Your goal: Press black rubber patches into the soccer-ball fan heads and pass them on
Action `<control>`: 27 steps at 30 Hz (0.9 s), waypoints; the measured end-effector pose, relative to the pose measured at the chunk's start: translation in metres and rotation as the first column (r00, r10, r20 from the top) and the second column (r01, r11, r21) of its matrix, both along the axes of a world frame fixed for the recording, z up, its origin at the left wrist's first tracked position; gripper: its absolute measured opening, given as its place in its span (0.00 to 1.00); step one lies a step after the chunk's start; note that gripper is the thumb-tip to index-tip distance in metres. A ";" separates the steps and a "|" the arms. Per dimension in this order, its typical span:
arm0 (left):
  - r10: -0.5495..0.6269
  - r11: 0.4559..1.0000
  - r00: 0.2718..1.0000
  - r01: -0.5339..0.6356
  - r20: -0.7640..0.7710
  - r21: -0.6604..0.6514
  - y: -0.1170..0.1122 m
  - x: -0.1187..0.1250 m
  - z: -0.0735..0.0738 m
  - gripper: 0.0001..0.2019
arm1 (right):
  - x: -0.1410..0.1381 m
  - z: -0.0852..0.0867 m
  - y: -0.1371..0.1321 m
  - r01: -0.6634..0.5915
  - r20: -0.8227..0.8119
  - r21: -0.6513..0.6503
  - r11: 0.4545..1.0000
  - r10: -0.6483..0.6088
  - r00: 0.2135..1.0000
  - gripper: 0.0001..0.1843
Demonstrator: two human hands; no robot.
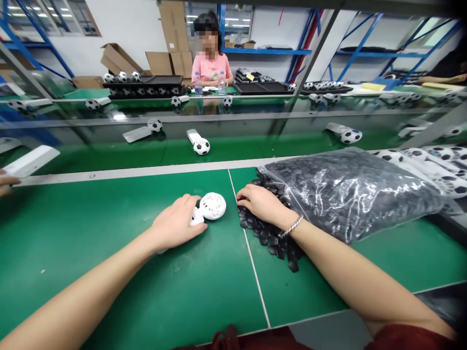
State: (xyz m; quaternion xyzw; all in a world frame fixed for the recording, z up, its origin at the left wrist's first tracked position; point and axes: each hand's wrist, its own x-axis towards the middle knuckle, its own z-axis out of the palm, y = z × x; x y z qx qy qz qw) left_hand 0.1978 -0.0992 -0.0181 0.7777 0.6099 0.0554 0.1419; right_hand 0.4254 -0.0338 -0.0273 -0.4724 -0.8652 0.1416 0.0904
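Observation:
My left hand (177, 221) is closed around the handle of a white plastic casing that looks like a handheld fan. Its round, ball-shaped head (213, 206) with cut-out openings points right, past my fingertips. To the right, my right hand (260, 201) reaches over a pile of small black angular pieces (272, 239), thumb and fingers drawn together at the pile's left edge. Whatever is between those fingertips is hidden. Behind my right wrist lies a clear plastic bag (350, 189) full of the same black pieces, touching the pile.
Beyond the bench's pale edge strip (153, 169), a green belt carries finished-looking football-patterned fans (201, 146). More patterned fans (445, 170) lie behind the bag. At far left another person's hand (5, 182) holds a white casing (32, 161). A person in pink (210, 68) sits opposite.

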 end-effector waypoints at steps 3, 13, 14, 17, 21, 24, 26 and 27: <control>-0.036 0.999 0.999 0.036 -0.028 -0.004 0.002 0.002 -0.001 0.27 | 0.001 -0.001 0.002 -0.013 0.004 -0.028 1.000 0.013 1.000 0.05; -0.007 0.997 0.999 0.011 0.053 -0.072 -0.009 0.009 0.005 0.37 | 0.004 0.009 -0.006 -0.045 -0.159 -0.030 0.999 0.039 0.986 0.04; -0.012 0.999 0.997 0.016 0.073 -0.051 -0.009 0.010 0.006 0.39 | 0.003 0.012 -0.009 -0.070 -0.205 -0.014 0.997 0.066 0.977 0.05; -0.083 0.996 0.976 0.079 0.201 0.030 -0.006 0.014 0.006 0.37 | 0.000 0.018 -0.021 -0.138 -0.344 0.003 0.990 0.131 0.930 0.06; -0.120 0.993 0.938 0.108 0.326 0.055 -0.004 0.016 -0.001 0.31 | -0.009 0.020 -0.040 -0.214 -0.419 -0.012 0.977 0.190 0.888 0.05; -0.091 0.996 0.939 0.082 0.330 0.043 -0.005 0.016 -0.005 0.31 | -0.013 0.017 -0.050 -0.269 -0.386 0.055 0.962 0.269 0.883 0.06; -0.086 0.996 0.938 0.077 0.337 0.040 -0.005 0.015 -0.005 0.31 | -0.014 0.016 -0.053 -0.287 -0.355 0.090 0.954 0.299 0.886 0.09; -0.085 0.996 0.937 0.077 0.340 0.038 -0.005 0.015 -0.004 0.31 | -0.013 0.015 -0.053 -0.292 -0.346 0.099 0.951 0.308 0.886 0.10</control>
